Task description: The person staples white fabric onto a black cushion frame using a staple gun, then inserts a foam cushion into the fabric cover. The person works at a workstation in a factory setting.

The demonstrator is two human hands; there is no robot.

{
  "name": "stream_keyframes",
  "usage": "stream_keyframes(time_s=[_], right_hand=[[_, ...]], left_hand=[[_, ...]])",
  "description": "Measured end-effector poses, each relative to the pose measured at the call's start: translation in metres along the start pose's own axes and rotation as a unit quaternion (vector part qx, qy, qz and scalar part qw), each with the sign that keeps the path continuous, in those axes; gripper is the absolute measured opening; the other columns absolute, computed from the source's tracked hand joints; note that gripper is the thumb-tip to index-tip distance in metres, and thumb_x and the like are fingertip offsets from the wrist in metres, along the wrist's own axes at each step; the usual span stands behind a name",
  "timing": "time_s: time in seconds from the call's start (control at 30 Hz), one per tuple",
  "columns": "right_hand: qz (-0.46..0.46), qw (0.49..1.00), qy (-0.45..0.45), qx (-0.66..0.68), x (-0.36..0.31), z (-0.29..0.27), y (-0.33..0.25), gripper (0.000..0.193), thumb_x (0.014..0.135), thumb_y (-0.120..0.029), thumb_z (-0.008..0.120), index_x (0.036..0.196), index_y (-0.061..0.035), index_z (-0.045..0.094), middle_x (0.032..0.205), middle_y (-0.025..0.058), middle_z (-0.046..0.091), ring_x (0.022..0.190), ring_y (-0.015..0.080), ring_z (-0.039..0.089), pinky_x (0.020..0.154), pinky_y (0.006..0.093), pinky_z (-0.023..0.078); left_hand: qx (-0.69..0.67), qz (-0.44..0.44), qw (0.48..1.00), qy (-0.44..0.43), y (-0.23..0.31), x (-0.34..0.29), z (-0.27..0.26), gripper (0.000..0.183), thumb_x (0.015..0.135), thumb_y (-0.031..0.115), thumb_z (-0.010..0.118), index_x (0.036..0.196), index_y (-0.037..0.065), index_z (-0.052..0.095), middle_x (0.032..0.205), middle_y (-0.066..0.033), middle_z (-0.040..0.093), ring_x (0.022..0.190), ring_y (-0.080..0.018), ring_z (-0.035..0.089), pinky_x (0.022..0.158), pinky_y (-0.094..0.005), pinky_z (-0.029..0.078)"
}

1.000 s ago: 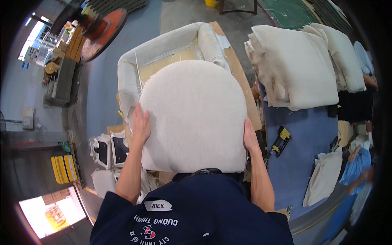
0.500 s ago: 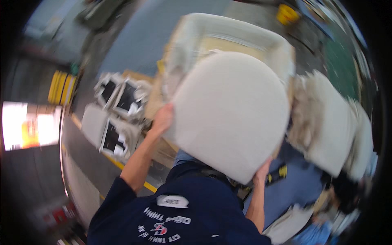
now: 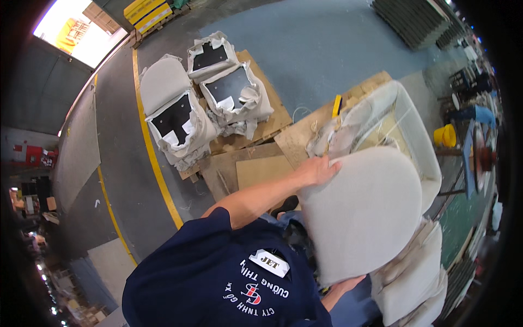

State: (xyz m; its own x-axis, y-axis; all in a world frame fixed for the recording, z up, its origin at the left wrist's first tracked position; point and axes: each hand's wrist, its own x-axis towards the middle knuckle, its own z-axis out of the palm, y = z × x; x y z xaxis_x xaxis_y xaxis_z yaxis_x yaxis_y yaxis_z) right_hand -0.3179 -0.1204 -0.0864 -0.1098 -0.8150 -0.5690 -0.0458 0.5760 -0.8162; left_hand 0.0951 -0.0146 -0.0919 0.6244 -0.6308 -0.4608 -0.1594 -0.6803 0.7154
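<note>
A rounded, pale beige upholstered seat cushion (image 3: 362, 210) is held up in front of me, its smooth fabric face toward me. My left hand (image 3: 321, 171) grips it at its upper left edge, fingers closed on the rim. Lower down, my right hand (image 3: 346, 284) holds the near edge, and part of its fingers is hidden by the cushion. Just beyond stands a fabric-covered chair frame (image 3: 420, 122) with a curved wall, partly covered by the cushion.
Several covered pieces with black undersides (image 3: 224, 87) rest on wooden boards (image 3: 280, 117) at the left. More beige cushions (image 3: 408, 289) are stacked at my right. A yellow tool (image 3: 337, 106) lies by the frame. A yellow bucket (image 3: 445, 135) is at the far right.
My view has turned left, so the cushion and chair frame now sit further right in it. Both hands still hold the cushion.
</note>
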Motion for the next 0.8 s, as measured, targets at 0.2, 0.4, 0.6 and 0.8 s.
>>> stream_keyframes(time_s=[0.2, 0.4, 0.6, 0.8], right_hand=[[-0.108, 0.991, -0.052, 0.052, -0.016, -0.007, 0.004, 0.075, 0.107, -0.055, 0.037, 0.154, 0.0036, 0.042, 0.152, 0.0198, 0.051, 0.13, 0.0362, 0.058, 0.105, 0.0458, 0.05], [-0.208, 0.964, -0.126, -0.106, 0.02, 0.046, -0.059, 0.068, 0.104, -0.041, 0.051, 0.15, 0.0082, 0.046, 0.144, 0.0204, 0.055, 0.126, 0.0317, 0.057, 0.105, 0.0434, 0.048], [-0.333, 0.887, -0.272, -0.168, 0.002, 0.203, -0.113, 0.066, 0.103, -0.038, 0.058, 0.149, 0.0075, 0.048, 0.143, 0.0172, 0.057, 0.13, 0.0267, 0.053, 0.111, 0.0394, 0.039], [-0.388, 0.796, -0.406, -0.224, -0.086, 0.411, -0.124, 0.066, 0.101, -0.037, 0.062, 0.149, 0.0065, 0.048, 0.14, 0.0161, 0.061, 0.125, 0.0248, 0.058, 0.109, 0.0379, 0.043]], left_hand=[[-0.01, 0.049, 0.998, -0.033, 0.01, 0.011, -0.015, 0.074, 0.104, 0.062, 0.04, 0.121, -0.005, 0.066, 0.118, -0.0306, 0.07, 0.112, -0.0459, 0.067, 0.096, -0.0527, 0.051], [-0.21, -0.039, 0.965, 0.152, -0.062, -0.044, -0.068, 0.065, 0.102, 0.057, 0.049, 0.116, -0.003, 0.069, 0.118, -0.0286, 0.07, 0.115, -0.0422, 0.067, 0.097, -0.0483, 0.05], [-0.325, -0.02, 0.902, 0.284, -0.163, -0.052, -0.128, 0.052, 0.107, 0.045, 0.046, 0.109, -0.003, 0.066, 0.102, -0.0174, 0.07, 0.097, -0.0286, 0.063, 0.092, -0.0392, 0.048], [-0.516, -0.047, 0.77, 0.372, -0.261, -0.049, -0.2, 0.05, 0.11, 0.04, 0.045, 0.111, -0.004, 0.067, 0.105, -0.0052, 0.068, 0.098, -0.0133, 0.057, 0.091, -0.0319, 0.046]])
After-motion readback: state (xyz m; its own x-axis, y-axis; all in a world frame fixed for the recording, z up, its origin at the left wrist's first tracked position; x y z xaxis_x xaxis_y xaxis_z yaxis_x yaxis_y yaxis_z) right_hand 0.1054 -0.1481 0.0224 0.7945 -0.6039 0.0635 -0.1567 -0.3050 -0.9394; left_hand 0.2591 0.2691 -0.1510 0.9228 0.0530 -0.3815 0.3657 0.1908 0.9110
